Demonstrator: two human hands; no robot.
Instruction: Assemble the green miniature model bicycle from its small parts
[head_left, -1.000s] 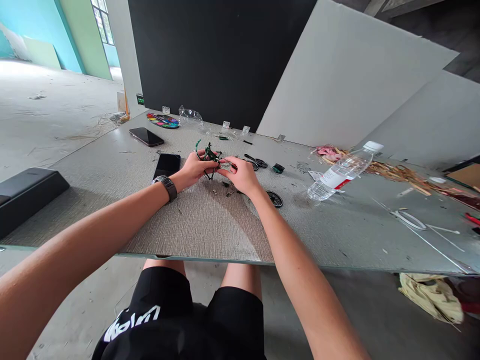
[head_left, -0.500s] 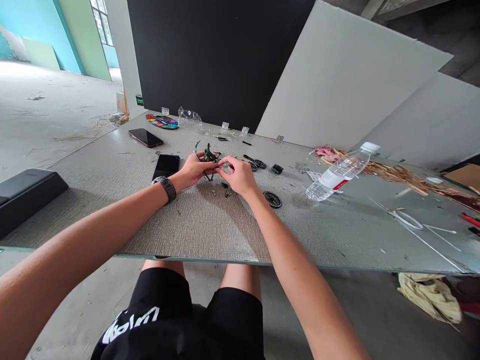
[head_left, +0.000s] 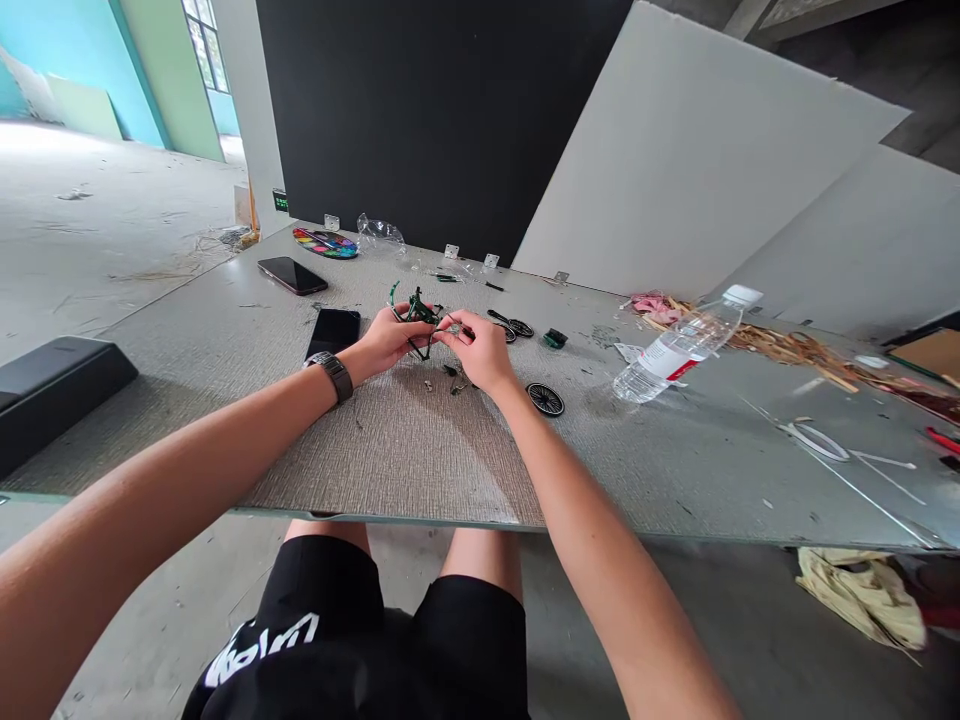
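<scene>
A small dark green bicycle frame is upright above the table, with my left hand closed around its lower part. My right hand is pinched at the frame's right side on a thin dark piece too small to name. Beyond my right hand lie small black wheel-like parts and a dark green piece. A spoked black wheel rests flat to the right of my right wrist. Several tiny parts lie on the table just below the hands.
On the table are a black phone, another dark flat device, a colourful palette, clear plastic, a tilted water bottle, a black case and white cable ties.
My right hand's fingers have shifted slightly at the frame, and a thin dark piece now shows between them. My left hand keeps its hold.
</scene>
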